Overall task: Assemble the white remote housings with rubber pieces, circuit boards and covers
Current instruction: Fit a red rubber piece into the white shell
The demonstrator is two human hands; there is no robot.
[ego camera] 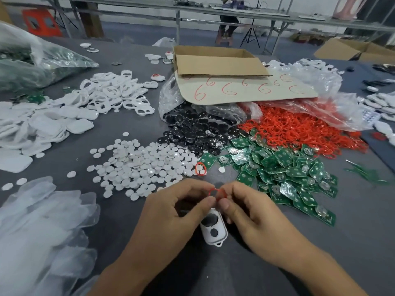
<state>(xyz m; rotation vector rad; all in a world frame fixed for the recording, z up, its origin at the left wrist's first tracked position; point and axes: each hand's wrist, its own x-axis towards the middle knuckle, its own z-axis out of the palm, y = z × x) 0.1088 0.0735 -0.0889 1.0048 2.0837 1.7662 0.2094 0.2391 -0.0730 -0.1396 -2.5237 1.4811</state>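
Two hands: the left hand (171,210) and right hand (250,212) meet fingertip to fingertip above the near part of the grey counter (320,253).
Left grip: thumb and forefinger pinch the left side of a red ring (216,192).
Right grip: thumb and forefinger pinch the ring's right side.
Ring: thin, held up between both hands, just above the housing.
Housing (212,229): white, between the hands and partly under the thumbs; two dark openings face up and the loop end points to the person; I cannot tell whether it lies on the counter or rests on the lower fingers.
Discs (141,165): a loose white spread beyond the left hand.
Boards (288,174): a green heap beyond the right hand.
Red heap (299,129): many more rings, behind the boards, spilling from clear plastic.
Black pieces (192,129): piled between the discs and the red heap.
Frames (115,92): white, heaped at far left.
Box (218,60): open cardboard, behind the black pieces.
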